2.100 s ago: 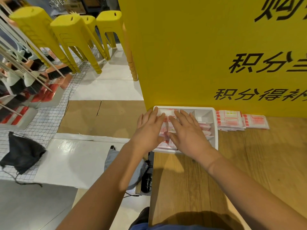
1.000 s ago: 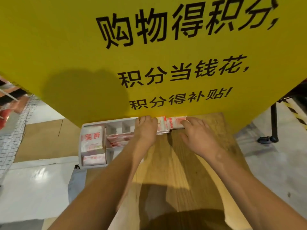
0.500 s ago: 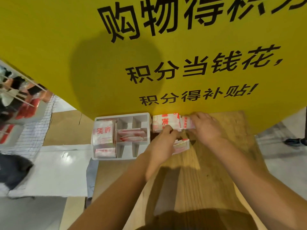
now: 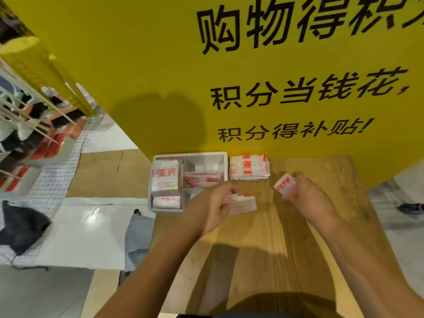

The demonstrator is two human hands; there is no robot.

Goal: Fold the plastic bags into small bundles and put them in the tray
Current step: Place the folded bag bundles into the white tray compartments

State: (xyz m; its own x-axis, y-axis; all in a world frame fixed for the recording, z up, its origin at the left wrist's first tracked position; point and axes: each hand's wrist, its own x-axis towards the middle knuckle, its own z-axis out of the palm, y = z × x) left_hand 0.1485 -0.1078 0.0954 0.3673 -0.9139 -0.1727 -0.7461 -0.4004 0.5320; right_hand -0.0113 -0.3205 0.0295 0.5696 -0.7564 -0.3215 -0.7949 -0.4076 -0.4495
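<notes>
Signboard, big yellow panel (image 4: 149, 65), stands at back of the light wooden desk (image 4: 286, 244). Black print reads 积分当钱花 and 积分得补贴!; top line is cut off after 购物得积. White plastic divided tray (image 4: 190, 154) sits at desk's back-left corner, w/ folded bags in its left and middle compartments. Stack of flat white plastic bags (image 4: 249, 168) w/ red print lies just beside tray's right wall; red chars too blurred to read. Left hand (image 4: 212, 208) pinches a half-folded bag (image 4: 244, 203), long axis left-right, near tray's front-right corner. Right hand (image 4: 308, 196) has fingers curled round a small folded bundle (image 4: 284, 185). Tray lies left of both hands, left hand nearer; right's bundle prob. has farther to travel.
</notes>
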